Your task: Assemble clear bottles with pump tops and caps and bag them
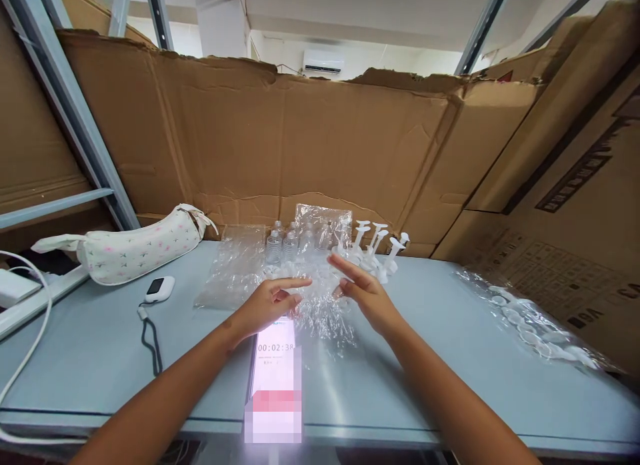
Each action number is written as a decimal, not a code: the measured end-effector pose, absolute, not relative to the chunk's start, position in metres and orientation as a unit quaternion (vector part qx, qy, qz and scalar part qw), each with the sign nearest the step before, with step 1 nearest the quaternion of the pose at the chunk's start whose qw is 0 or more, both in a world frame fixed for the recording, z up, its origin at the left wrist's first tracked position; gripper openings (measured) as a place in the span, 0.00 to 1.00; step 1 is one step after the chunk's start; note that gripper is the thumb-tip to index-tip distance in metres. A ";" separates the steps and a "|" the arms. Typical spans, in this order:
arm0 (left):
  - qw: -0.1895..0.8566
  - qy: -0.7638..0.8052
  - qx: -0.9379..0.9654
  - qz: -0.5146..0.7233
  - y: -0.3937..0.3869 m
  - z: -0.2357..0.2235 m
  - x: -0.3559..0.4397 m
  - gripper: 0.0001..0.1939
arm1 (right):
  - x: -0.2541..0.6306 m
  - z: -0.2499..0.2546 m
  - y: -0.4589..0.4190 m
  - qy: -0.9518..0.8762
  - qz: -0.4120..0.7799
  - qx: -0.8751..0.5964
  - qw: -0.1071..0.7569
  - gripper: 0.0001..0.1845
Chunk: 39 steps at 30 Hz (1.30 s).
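Observation:
My left hand (273,302) hovers over the top end of the phone, index finger stretched toward the right and the other fingers loosely bent. Opposite it, my right hand (364,292) points its fingers forward and left, thumb apart from the index finger. Neither hand visibly holds anything. Between and below them lies crumpled clear plastic (327,315). Just beyond stand several clear small bottles (274,248), partly behind a clear plastic bag (323,218). White pump tops (373,242) with long stems cluster behind my right hand. The phone (275,378) shows a timer.
Another clear bag (230,265) lies left of the bottles. A bag of white parts (540,328) rests at the right. On the left are a patterned pouch (143,248), a small white device (160,289) with a strap, and a white cable (37,345). Cardboard (300,138) walls the back.

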<state>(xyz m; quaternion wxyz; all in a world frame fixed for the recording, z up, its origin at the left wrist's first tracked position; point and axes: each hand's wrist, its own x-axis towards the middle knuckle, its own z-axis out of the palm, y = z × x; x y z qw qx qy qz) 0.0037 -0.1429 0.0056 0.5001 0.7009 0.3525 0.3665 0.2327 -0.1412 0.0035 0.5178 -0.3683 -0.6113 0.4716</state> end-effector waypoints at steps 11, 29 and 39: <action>0.487 0.335 0.708 0.387 -0.143 0.009 0.001 0.24 | 0.229 0.003 -0.144 -0.622 0.479 -0.394 0.478 0.19; 0.462 0.299 0.786 0.280 -0.144 0.008 -0.001 0.28 | 0.234 -0.005 -0.134 -0.567 0.441 -0.421 0.554 0.22; 0.480 0.412 0.656 0.411 -0.137 0.010 0.002 0.14 | 0.230 -0.005 -0.142 -0.617 0.469 -0.373 0.510 0.26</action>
